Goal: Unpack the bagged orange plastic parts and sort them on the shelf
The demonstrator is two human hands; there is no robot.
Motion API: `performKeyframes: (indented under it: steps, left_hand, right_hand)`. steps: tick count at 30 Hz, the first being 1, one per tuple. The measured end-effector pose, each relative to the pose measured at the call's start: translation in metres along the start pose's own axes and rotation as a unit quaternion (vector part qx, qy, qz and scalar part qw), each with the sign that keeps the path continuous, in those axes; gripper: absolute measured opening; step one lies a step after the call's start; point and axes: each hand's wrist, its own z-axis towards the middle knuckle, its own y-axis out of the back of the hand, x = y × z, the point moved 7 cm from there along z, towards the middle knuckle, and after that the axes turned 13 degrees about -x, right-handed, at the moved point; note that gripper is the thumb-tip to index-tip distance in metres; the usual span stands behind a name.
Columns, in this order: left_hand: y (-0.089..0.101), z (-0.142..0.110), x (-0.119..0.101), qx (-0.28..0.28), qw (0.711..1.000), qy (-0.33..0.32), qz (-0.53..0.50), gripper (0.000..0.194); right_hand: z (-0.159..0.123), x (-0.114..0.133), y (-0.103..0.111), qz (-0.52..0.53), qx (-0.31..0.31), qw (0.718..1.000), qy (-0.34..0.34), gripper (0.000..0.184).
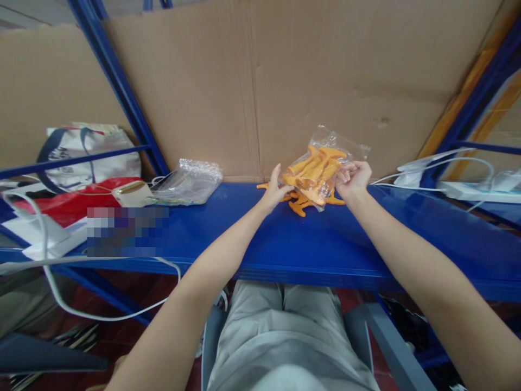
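A clear plastic bag [315,172] with several orange T-shaped pieces inside is raised over the blue shelf. My right hand [355,177] is closed on the bag's right side, its fingers curled against the plastic. To the left of the bag is my left hand [275,191], thumb raised and apart from the fingers, whose tips come close to the bag's lower left. I cannot tell whether they touch it. More orange T-shaped pieces [299,207] lie loose on the shelf beneath the bag, partly hidden by it and by my left hand.
A stack of clear plastic bags [187,184] lies left on the blue shelf [309,244]. Beyond are a red item [77,201], a white tote bag [93,160] and a white cable [101,315] hanging past the front edge. Cardboard [195,92] backs the shelf; a power strip [480,191] sits right.
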Motion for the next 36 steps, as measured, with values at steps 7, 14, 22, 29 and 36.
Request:
performKeyframes:
  steps: [7, 14, 22, 29, 36]
  left_hand:
    - [0.002, -0.007, 0.011, -0.041, 0.945, 0.242, -0.217, 0.032]
    - [-0.003, -0.019, 0.013, 0.061, 0.932, 0.307, -0.185, 0.014]
    - [0.002, -0.02, 0.004, -0.033, 0.93, 0.294, -0.217, 0.012]
    - [0.022, -0.015, 0.003, -0.146, 0.908, 0.279, -0.276, 0.01]
    - [0.027, -0.012, 0.011, -0.171, 0.898, 0.293, -0.281, 0.013]
  right_hand:
    - [-0.002, -0.005, 0.002, -0.005, -0.008, 1.0, -0.015, 0.04]
    - [0.001, -0.008, 0.006, -0.036, 0.005, 0.999, -0.015, 0.038]
    - [0.008, -0.013, 0.002, -0.039, 0.022, 0.999, -0.006, 0.029]
    - [-0.015, -0.044, -0.01, -0.129, 0.059, 0.98, -0.139, 0.011]
    - [-0.035, -0.063, -0.008, -0.252, 0.159, 0.932, -0.205, 0.019]
